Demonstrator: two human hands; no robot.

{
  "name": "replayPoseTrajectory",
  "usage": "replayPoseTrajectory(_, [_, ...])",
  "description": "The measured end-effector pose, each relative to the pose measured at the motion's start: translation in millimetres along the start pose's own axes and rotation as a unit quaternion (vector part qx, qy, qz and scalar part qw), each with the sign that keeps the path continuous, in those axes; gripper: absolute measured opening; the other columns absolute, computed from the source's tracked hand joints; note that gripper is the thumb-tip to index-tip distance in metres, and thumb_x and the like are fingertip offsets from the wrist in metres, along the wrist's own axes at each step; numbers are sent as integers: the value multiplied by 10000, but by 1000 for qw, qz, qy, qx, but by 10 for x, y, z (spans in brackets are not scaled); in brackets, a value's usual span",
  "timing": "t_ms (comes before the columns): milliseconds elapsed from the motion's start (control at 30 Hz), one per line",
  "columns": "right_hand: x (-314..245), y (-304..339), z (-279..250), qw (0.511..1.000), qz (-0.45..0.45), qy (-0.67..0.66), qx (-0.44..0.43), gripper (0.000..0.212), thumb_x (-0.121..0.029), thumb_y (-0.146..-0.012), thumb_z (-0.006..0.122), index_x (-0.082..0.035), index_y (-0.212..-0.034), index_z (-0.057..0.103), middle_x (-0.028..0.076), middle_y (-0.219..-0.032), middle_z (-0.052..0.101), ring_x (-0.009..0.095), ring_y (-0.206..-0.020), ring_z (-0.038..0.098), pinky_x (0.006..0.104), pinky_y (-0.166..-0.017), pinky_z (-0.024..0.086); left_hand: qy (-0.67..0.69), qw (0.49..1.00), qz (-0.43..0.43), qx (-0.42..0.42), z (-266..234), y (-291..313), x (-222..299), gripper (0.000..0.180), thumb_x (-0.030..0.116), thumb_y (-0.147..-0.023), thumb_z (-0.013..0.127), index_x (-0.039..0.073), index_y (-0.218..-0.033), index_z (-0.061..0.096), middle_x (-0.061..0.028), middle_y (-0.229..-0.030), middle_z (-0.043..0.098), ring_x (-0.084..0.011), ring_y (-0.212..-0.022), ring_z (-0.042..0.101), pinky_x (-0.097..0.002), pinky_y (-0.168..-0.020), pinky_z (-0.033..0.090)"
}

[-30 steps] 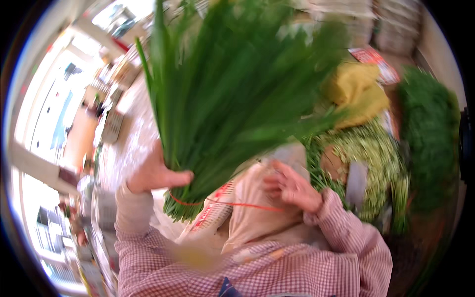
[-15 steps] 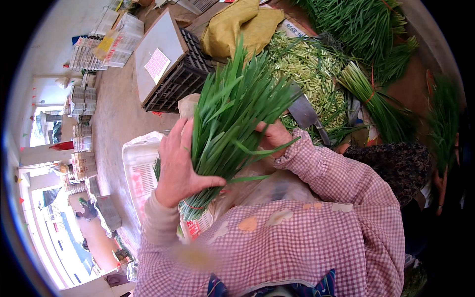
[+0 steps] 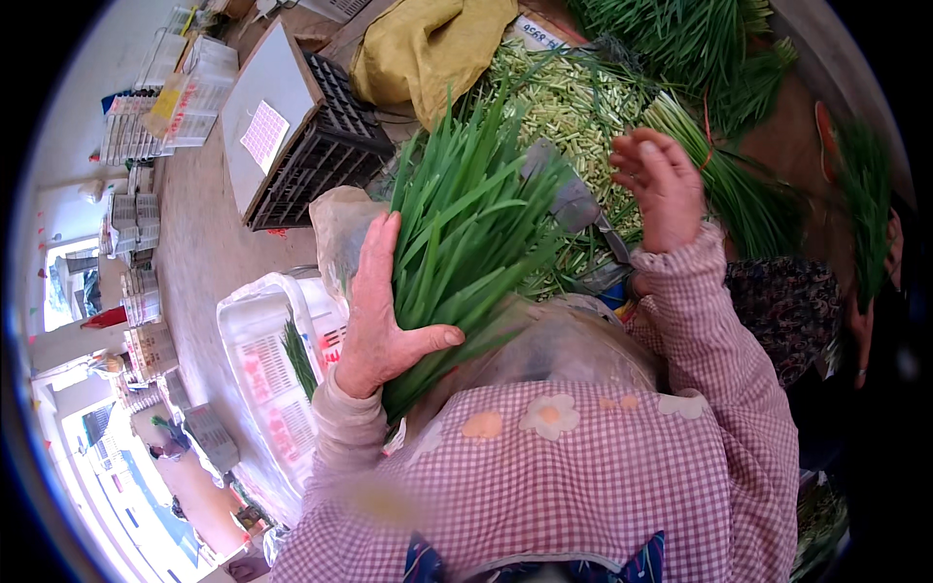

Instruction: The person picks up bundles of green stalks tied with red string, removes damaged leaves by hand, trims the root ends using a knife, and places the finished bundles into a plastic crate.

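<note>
My left hand grips a thick bundle of green garlic chives from its left side, the thumb across the near part and the fingers along the outer leaves. The leaf tips point away from me, and the lower end of the bundle reaches my lap. My right hand is raised off the bundle to the right, fingers loosely bent and apart, with nothing seen in them. Below it lies a broad-bladed knife on a heap of chopped pale green stalks.
To the left stands a white plastic crate with a few chives inside. Beyond it is a black crate topped by a board. A yellow cloth sack, a tied chive bunch and another person's hand are also around.
My right hand has let go of the chives and swung up and to the right. The left hand still holds the bundle, whose lower banded end has dropped from sight.
</note>
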State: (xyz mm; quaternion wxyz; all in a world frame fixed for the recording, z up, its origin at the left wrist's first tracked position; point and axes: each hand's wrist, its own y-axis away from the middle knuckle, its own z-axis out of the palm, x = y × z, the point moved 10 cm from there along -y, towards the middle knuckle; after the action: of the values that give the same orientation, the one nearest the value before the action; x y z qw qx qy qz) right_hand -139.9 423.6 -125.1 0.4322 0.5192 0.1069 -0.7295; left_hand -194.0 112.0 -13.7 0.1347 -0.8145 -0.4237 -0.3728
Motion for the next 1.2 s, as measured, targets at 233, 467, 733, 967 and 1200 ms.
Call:
replayPoseTrajectory(233, [-554, 345, 575, 977, -95, 23, -188, 166, -106, -967, 529, 6, -1039, 628, 90, -914, 689, 127, -783, 649, 259, -701, 537, -112, 993, 39, 11, 20, 75, 139, 1307, 665, -516, 810, -41, -1461, 247, -278, -1484, 292, -425, -1364, 310, -472, -1109, 252])
replayPoseTrajectory(467, [-552, 413, 1021, 936, -106, 190, -278, 181, -199, -950, 573, -33, -940, 644, 34, -752, 648, 89, -611, 547, 237, -545, 443, -189, 981, 48, 21, 55, 130, 279, 1299, 620, -487, 835, -43, -1448, 265, -276, -1470, 306, -427, -1259, 391, -475, -1021, 314])
replayPoseTrajectory(733, [-779, 343, 1176, 865, -347, 310, -189, 235, -171, -914, 572, -26, -733, 532, 97, -581, 491, 198, -522, 513, 348, -503, 405, -188, 981, 34, 11, 102, 159, 240, 1285, 528, -476, 873, -38, -1453, 260, -266, -1465, 321, -410, -1290, 379, -465, -1044, 293])
replayPoseTrajectory(967, [-868, 224, 354, 945, -209, 246, -60, 139, -130, -933, 577, -15, -911, 652, 13, -768, 638, 52, -645, 524, 196, -583, 435, -89, 995, 46, 25, 61, 157, 91, 1096, 515, -655, 809, -48, -1442, 295, -235, -1420, 416, -389, -1275, 428, -446, -1046, 323])
replayPoseTrajectory(1200, [-645, 797, 768, 950, -124, 117, -262, 127, -28, -931, 566, 27, -1017, 642, 37, -851, 655, 65, -728, 575, 198, -653, 489, -69, 996, 0, 48, 47, 166, 15, 769, 397, -865, 663, -28, -1425, 351, -234, -1347, 487, -377, -1185, 482, -437, -1023, 328])
